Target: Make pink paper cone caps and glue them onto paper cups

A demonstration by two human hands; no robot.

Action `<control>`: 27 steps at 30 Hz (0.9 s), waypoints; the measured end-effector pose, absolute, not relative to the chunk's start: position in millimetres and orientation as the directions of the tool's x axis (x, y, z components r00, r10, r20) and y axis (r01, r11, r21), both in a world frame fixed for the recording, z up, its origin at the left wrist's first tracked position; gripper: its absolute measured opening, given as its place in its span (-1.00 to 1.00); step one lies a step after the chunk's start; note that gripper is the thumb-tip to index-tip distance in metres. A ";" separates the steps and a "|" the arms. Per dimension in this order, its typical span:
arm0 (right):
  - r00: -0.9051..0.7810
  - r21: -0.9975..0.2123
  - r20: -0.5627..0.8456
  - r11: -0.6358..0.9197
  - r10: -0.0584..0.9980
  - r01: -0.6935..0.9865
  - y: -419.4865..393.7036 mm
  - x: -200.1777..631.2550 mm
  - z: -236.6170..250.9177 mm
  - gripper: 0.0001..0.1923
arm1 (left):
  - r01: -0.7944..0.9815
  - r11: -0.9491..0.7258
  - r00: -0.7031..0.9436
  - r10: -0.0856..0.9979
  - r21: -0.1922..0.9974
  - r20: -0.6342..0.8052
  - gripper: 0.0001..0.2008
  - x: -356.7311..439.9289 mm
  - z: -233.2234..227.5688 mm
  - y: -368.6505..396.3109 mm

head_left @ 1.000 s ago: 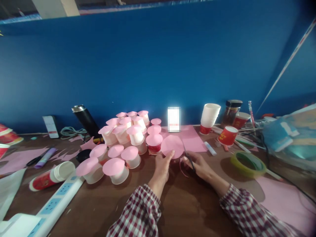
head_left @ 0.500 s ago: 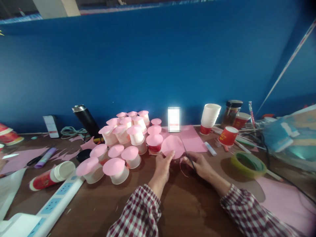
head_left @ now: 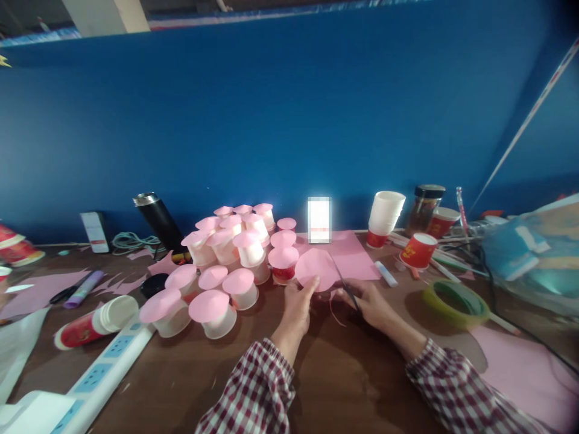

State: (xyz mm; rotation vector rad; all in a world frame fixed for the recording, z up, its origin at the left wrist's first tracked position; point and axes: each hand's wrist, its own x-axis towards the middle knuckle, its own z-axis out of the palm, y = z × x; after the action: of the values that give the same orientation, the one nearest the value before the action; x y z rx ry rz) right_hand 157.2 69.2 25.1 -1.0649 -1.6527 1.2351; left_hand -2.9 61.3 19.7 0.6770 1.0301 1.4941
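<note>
Left hand [head_left: 296,306] pinches pink paper disc [head_left: 316,269] (right hand [head_left: 368,303] grips scissors [head_left: 346,284])

A deep blue wall [head_left: 280,114] fills most of the view behind a brown wooden bench [head_left: 344,380]. Above the wall's top edge, a pale beam [head_left: 106,15] crosses a dim ceiling. Light is soft and even, and the bench surface shows a dull sheen.

Craft workbench, pink-topped cups [head_left: 212,265], tape roll [head_left: 456,301], blue partition [head_left: 280,114]
</note>
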 end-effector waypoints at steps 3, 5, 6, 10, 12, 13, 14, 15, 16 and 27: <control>-0.334 -0.967 0.107 0.177 0.936 0.185 69.5 158.0 24.9 -0.54 | -0.478 0.037 -0.202 0.968 0.878 -0.151 -0.58 -3.3 18.7 61.9; -0.334 -0.962 0.108 0.183 0.936 0.203 69.8 158.7 24.1 -0.53 | -0.481 0.041 -0.204 0.966 0.876 -0.158 -0.59 -3.7 19.1 62.1; -0.335 -0.959 0.108 0.187 0.936 0.213 70.0 159.1 23.8 -0.53 | -0.481 0.044 -0.205 0.965 0.875 -0.161 -0.59 -4.0 19.6 62.0; -0.352 -0.951 0.134 0.219 0.926 0.216 70.3 159.6 25.4 -0.56 | -0.476 0.047 -0.211 0.963 0.878 -0.166 -0.62 -4.4 22.5 61.5; -0.354 -0.951 0.130 0.217 0.926 0.219 69.6 158.8 27.9 -0.57 | -0.481 0.047 -0.216 0.961 0.876 -0.170 -0.63 -4.0 23.3 61.3; -0.351 -0.951 0.126 0.214 0.928 0.224 69.1 158.2 29.3 -0.57 | -0.485 0.046 -0.221 0.960 0.873 -0.173 -0.63 -3.8 23.4 61.2; -0.349 -0.950 0.123 0.212 0.929 0.230 68.5 157.7 30.5 -0.56 | -0.489 0.045 -0.224 0.959 0.871 -0.175 -0.62 -3.5 23.3 61.1; -0.349 -0.949 0.121 0.211 0.929 0.235 67.9 157.2 31.5 -0.56 | -0.490 0.044 -0.224 0.959 0.871 -0.174 -0.62 -3.3 23.1 61.0; -0.348 -0.948 0.119 0.210 0.930 0.237 67.4 156.9 32.1 -0.56 | -0.489 0.043 -0.221 0.960 0.871 -0.171 -0.62 -3.3 22.8 61.0; -0.385 -0.960 0.109 0.197 0.917 0.199 69.0 159.0 30.3 -0.56 | -0.408 0.030 -0.206 0.971 0.913 -0.124 -0.57 -6.3 14.8 65.7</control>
State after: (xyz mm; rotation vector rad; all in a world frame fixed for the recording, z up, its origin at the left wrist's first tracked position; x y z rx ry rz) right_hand 159.0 69.0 30.3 -1.0534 -1.7382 1.2356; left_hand -6.3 65.7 14.8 0.7238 1.0890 1.4800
